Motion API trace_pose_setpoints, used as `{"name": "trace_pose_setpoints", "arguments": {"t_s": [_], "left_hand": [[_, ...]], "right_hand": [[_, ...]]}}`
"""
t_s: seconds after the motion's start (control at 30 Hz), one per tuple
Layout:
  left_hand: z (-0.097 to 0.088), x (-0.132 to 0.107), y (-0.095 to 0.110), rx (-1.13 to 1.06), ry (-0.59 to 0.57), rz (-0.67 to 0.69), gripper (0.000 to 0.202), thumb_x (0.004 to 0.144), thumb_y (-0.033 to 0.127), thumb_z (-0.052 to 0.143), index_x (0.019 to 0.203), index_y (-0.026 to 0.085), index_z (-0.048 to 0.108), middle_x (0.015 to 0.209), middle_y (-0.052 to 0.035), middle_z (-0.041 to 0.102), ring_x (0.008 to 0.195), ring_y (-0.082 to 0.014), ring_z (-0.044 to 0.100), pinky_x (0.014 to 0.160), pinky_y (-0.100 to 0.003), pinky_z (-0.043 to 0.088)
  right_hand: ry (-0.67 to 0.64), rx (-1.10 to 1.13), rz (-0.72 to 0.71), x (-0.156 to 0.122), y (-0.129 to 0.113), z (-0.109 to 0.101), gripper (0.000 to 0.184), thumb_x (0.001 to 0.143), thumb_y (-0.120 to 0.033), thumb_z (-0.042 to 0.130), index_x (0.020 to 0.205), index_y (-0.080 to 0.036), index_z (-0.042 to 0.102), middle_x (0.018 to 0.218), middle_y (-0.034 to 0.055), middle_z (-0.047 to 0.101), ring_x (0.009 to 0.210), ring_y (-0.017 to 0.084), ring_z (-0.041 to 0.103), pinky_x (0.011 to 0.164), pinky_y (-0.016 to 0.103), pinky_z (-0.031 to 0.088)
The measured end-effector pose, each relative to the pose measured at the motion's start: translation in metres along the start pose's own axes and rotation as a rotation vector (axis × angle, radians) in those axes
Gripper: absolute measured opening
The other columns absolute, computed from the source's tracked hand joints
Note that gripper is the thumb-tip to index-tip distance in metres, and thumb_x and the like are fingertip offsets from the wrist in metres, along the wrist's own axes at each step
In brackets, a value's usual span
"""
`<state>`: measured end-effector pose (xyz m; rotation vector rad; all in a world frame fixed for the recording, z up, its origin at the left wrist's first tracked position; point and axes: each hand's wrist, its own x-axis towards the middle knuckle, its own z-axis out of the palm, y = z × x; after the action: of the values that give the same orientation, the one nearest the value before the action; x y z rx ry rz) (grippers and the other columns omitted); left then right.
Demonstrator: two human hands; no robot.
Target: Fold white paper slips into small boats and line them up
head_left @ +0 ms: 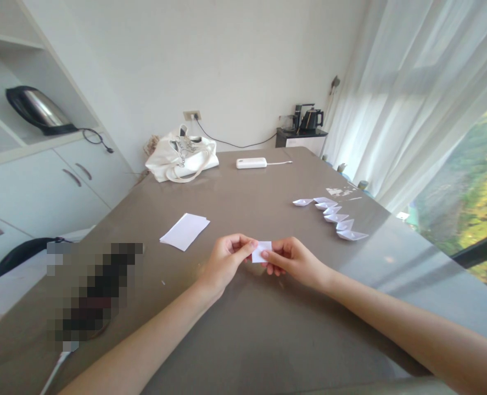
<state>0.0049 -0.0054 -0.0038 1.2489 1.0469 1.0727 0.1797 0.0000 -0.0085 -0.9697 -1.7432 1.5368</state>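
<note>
A small folded piece of white paper (259, 254) is pinched between both hands, just above the table's middle. My left hand (229, 255) grips its left edge between thumb and fingers. From the other side my right hand (291, 258) holds it, thumb across the front and fingers curled behind. To the left lies a stack of white paper sheets (184, 231). Several folded white paper boats (334, 214) sit in a slanting line on the right.
The brown table (243, 197) carries a white bag (181, 156) and a white power bank (251, 163) with a short cable at the back. A pixelated dark object (99, 296) with a white cable is at left. Curtains (375, 104) hang at right.
</note>
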Motion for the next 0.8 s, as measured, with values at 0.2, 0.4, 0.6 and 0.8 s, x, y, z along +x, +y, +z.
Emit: {"name": "trace_pose_setpoints", "arguments": {"t_s": [0.2,0.4,0.6,0.8], "left_hand": [[0.0005,0.0004,-0.0011,-0.052,0.024,-0.004,0.023,0.073,0.034,0.068,0.069,0.012,0.062,0.065,-0.0026,0.061,0.063,-0.0122,0.054,0.062,-0.024,0.04],[-0.003,0.0022,-0.0025,-0.087,0.036,0.011,0.023,0.073,0.033,0.068,0.068,0.012,0.061,0.065,-0.0008,0.059,0.064,-0.0105,0.052,0.063,-0.022,0.039],[-0.0025,0.002,-0.0019,-0.079,-0.024,-0.016,0.025,0.074,0.035,0.067,0.07,0.012,0.06,0.065,-0.0004,0.059,0.063,-0.0106,0.053,0.062,-0.022,0.04],[-0.001,0.0005,0.0012,0.025,-0.061,0.0,0.027,0.075,0.038,0.065,0.072,0.011,0.061,0.062,-0.0006,0.06,0.059,-0.0106,0.053,0.058,-0.021,0.039]], "right_hand": [[0.005,-0.048,-0.005,-0.0029,-0.002,0.0006,0.039,0.083,-0.048,0.056,0.068,-0.012,0.059,0.057,0.0008,0.058,0.05,0.008,0.05,0.048,0.019,0.036],[-0.029,-0.072,-0.063,-0.003,-0.0034,-0.0017,0.039,0.084,-0.044,0.056,0.066,-0.01,0.063,0.061,0.0042,0.062,0.053,0.009,0.051,0.052,0.02,0.04],[-0.035,-0.036,-0.074,-0.0017,-0.0036,-0.0038,0.037,0.082,-0.043,0.058,0.065,-0.01,0.062,0.059,0.0034,0.06,0.051,0.009,0.049,0.05,0.02,0.038],[0.032,-0.053,-0.04,-0.0006,0.0018,-0.0035,0.037,0.082,-0.045,0.057,0.073,-0.01,0.064,0.059,0.0012,0.057,0.05,0.008,0.049,0.047,0.019,0.037]]}}
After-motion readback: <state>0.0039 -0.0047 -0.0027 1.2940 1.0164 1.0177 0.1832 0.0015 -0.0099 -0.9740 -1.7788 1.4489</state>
